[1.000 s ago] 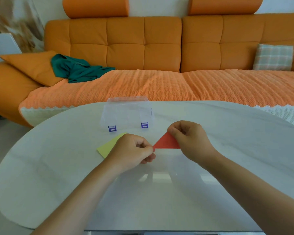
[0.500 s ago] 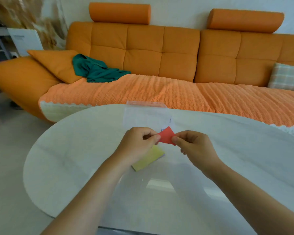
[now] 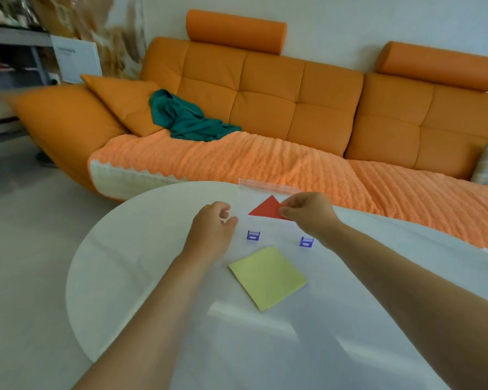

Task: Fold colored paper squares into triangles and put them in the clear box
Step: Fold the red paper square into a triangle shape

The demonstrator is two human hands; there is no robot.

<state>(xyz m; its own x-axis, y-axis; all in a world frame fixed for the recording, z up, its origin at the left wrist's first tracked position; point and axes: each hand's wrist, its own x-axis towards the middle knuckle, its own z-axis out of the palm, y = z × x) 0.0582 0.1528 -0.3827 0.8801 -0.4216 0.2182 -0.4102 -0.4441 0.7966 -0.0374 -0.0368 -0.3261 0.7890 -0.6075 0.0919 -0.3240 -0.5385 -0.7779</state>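
Right hand [image 3: 307, 215]: grip pinching the red triangle [image 3: 266, 208] by its right corner, thumb against forefinger.
Triangle sits over the open top of the clear box [image 3: 276, 230], lower edge dipping behind the box's front wall. Can't tell whether it touches anything inside.
Left hand [image 3: 212, 229]: just left of the box, fingers loosely curled, grip holding nothing. Can't tell whether it touches the box wall.
Box stands on the tabletop [image 3: 130, 277], two blue latches [image 3: 253, 235] on its front wall.
Yellow square [image 3: 268, 277]: flat on the tabletop just in front of the box, unfolded, no hand on it.

Status, as a judgement:
- Red: fold done, release into the box not yet done. Nearly there.
- No other paper shows through the box walls, so this looks like the first piece in.
- Yellow: fold and boxing both left.
- Faint bluish sliver at the yellow square's right corner could be another sheet underneath; too small to tell.

Orange sofa [image 3: 265, 108] beyond the box, not part of the job.
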